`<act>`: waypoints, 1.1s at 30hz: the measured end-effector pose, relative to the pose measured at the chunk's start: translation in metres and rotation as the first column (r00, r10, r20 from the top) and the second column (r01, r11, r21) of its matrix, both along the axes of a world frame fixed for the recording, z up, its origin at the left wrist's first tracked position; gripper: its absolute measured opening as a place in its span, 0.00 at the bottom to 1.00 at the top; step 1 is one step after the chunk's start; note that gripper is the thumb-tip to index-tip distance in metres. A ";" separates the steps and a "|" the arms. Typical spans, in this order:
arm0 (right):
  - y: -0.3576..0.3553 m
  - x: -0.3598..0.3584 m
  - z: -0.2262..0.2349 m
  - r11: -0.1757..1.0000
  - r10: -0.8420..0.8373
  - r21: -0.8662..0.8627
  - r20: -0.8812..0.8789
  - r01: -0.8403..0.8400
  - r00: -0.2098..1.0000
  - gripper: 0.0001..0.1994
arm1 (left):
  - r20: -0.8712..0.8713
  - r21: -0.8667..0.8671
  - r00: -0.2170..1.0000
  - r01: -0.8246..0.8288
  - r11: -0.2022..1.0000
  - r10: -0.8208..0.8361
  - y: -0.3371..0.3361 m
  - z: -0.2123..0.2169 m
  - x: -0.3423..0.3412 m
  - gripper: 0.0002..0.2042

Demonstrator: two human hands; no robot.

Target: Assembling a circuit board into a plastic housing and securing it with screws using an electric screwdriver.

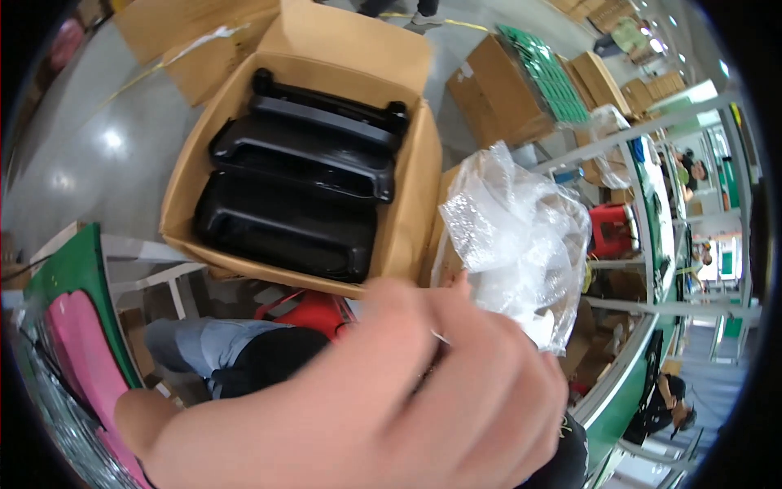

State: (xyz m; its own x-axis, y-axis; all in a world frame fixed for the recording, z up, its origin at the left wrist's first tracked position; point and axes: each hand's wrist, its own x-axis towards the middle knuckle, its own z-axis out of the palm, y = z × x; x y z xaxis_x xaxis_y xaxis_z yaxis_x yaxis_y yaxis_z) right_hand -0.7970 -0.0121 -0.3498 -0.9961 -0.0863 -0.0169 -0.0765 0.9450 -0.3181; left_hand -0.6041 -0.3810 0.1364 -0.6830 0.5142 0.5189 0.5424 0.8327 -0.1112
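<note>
Close to the camera, a large blurred hand, which I take as my right hand [407, 391], fills the lower middle. Its fingers are curled together, and a thin bright glint shows between two of them; anything inside is hidden. My left hand cannot be made out. Beyond the knuckles stands an open cardboard box [174, 208] holding several glossy black moulded parts [285, 224], stacked in rows. To the right of the box, a heap of clear bubble wrap and plastic film [521, 236] lies behind the fingers.
A green-topped table [77, 261] at left carries a pink piece [85, 350]. A leg in grey jeans [191, 346] and a red stool [318, 314] show below the box. Another carton [497, 94] with green trays stands far right. Metal-framed benches [619, 407] line the right; several people work beyond.
</note>
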 end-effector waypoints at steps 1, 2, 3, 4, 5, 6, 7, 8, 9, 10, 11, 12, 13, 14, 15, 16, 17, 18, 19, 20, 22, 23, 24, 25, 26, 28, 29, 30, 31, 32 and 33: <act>-0.079 0.046 0.029 0.995 -0.024 -0.097 0.102 0.034 0.995 0.15 | 0.075 -0.043 0.996 -0.039 0.998 0.042 -0.005 -0.007 0.010 0.09; -0.086 0.046 0.039 0.996 0.009 -0.084 0.110 0.000 0.994 0.15 | 0.069 -0.034 0.997 -0.022 0.999 0.025 -0.003 -0.007 0.008 0.09; -0.088 0.050 0.050 0.996 0.006 -0.086 0.133 0.005 0.991 0.15 | 0.062 -0.026 0.998 -0.009 1.000 0.011 -0.003 -0.007 0.008 0.09; -0.075 0.037 0.065 0.994 -0.016 -0.107 0.141 0.031 0.990 0.16 | 0.039 -0.037 0.999 0.025 0.999 -0.024 0.011 0.007 -0.006 0.09; -0.079 0.036 0.065 0.995 -0.005 -0.099 0.129 0.018 0.992 0.16 | 0.028 -0.031 0.999 0.017 0.999 -0.017 0.004 0.005 -0.002 0.09; -0.081 0.039 0.061 0.993 -0.008 -0.113 0.117 0.022 0.993 0.16 | 0.017 -0.027 1.000 0.004 1.000 -0.004 -0.003 0.003 0.003 0.09; -0.082 0.042 0.060 0.992 -0.004 -0.127 0.112 0.018 0.994 0.16 | 0.013 -0.024 1.000 -0.016 1.000 0.017 -0.007 0.006 0.007 0.09; -0.085 0.044 0.070 0.999 -0.005 -0.052 0.122 0.012 0.993 0.16 | 0.006 -0.023 0.999 -0.032 0.999 0.032 -0.008 0.004 0.009 0.09; -0.082 0.044 0.062 0.989 -0.017 -0.145 0.138 0.037 0.990 0.17 | -0.001 -0.025 0.999 -0.050 0.998 0.050 -0.010 0.004 0.012 0.09; -0.070 0.039 0.053 0.997 -0.023 -0.074 0.105 0.031 0.994 0.19 | -0.015 -0.027 0.998 -0.061 0.998 0.060 -0.009 0.009 0.013 0.09; -0.072 0.041 0.050 0.996 0.006 -0.086 0.106 0.004 0.994 0.19 | -0.014 -0.041 0.996 -0.084 0.996 0.083 -0.011 0.012 0.018 0.09; -0.069 0.041 0.051 0.999 0.008 -0.045 0.121 -0.003 0.993 0.19 | -0.012 -0.058 0.994 -0.105 0.993 0.105 -0.013 0.017 0.021 0.08; -0.069 0.043 0.052 1.000 0.007 -0.011 0.135 -0.005 0.991 0.19 | -0.011 -0.084 0.993 -0.122 0.989 0.121 -0.017 0.019 0.026 0.08; -0.069 0.044 0.054 1.000 0.003 0.019 0.150 -0.006 0.989 0.19 | -0.010 -0.112 0.991 -0.135 0.984 0.135 -0.021 0.023 0.028 0.08; -0.086 0.051 0.056 0.999 0.039 0.005 0.164 -0.041 0.986 0.19 | -0.014 -0.184 0.983 -0.181 0.966 0.181 -0.015 0.046 0.047 0.08; -0.077 0.046 0.059 1.000 0.012 0.024 0.158 -0.016 0.987 0.19 | -0.053 0.094 0.987 -0.144 0.985 0.149 -0.018 0.030 0.035 0.07; -0.067 0.042 0.063 0.999 -0.021 0.040 0.154 0.015 0.988 0.19 | -0.001 0.138 0.987 -0.159 0.978 0.160 -0.023 0.016 0.030 0.07; -0.064 0.039 0.068 0.998 -0.048 0.046 0.155 0.042 0.987 0.19 | 0.045 0.143 0.981 -0.193 0.971 0.188 -0.033 0.006 0.024 0.08; -0.067 0.038 0.071 0.997 -0.064 0.047 0.167 0.057 0.984 0.18 | 0.082 0.080 0.959 -0.276 0.958 0.270 -0.043 -0.004 0.021 0.07; -0.075 0.037 0.070 0.997 -0.075 0.050 0.185 0.066 0.980 0.18 | 0.097 0.060 0.940 -0.335 0.940 0.328 -0.058 -0.025 0.018 0.07; -0.080 0.026 0.064 0.997 -0.072 0.023 0.203 0.069 0.976 0.17 | 0.185 0.104 0.907 -0.401 0.910 0.379 -0.081 -0.072 0.004 0.07; -0.077 0.021 0.062 0.997 -0.070 0.037 0.224 0.064 0.972 0.16 | 0.269 0.099 0.878 -0.434 0.896 0.395 -0.092 -0.093 -0.003 0.07; -0.073 0.018 0.057 0.996 -0.086 0.017 0.225 0.085 0.971 0.16 | 0.311 0.111 0.857 -0.463 0.879 0.412 -0.102 -0.117 -0.008 0.08; -0.069 0.014 0.051 0.998 -0.042 -0.039 0.215 0.051 0.976 0.18 | 0.338 0.123 0.835 -0.496 0.860 0.433 -0.110 -0.139 -0.011 0.09; -0.067 0.011 0.046 0.996 -0.002 -0.089 0.199 0.020 0.980 0.20 | 0.406 0.099 0.793 -0.532 0.841 0.454 -0.114 -0.158 -0.015 0.10; -0.080 0.019 0.066 0.995 -0.010 -0.094 0.174 0.027 0.985 0.20 | 0.623 0.103 0.634 -0.646 0.756 0.457 -0.120 -0.196 -0.014 0.14; -0.083 0.022 0.077 0.997 -0.013 -0.078 0.145 0.024 0.989 0.20 | 0.654 0.072 0.596 -0.662 0.746 0.466 -0.123 -0.223 -0.013 0.16; -0.081 0.021 0.069 0.997 -0.031 -0.058 0.167 0.042 0.986 0.20 | 0.710 0.040 0.537 -0.677 0.735 0.456 -0.132 -0.266 -0.018 0.19; -0.077 0.022 0.067 0.995 -0.038 -0.085 0.172 0.053 0.984 0.20 | 0.760 0.050 0.500 -0.683 0.729 0.416 -0.134 -0.297 -0.018 0.24; -0.075 0.023 0.066 0.992 -0.045 -0.111 0.175 0.065 0.984 0.20 | 0.785 0.058 0.468 -0.707 0.705 0.405 -0.134 -0.326 -0.014 0.27; -0.077 0.024 0.063 0.990 -0.061 -0.117 0.167 0.081 0.984 0.20 | 0.787 0.049 0.447 -0.732 0.679 0.425 -0.136 -0.353 -0.004 0.30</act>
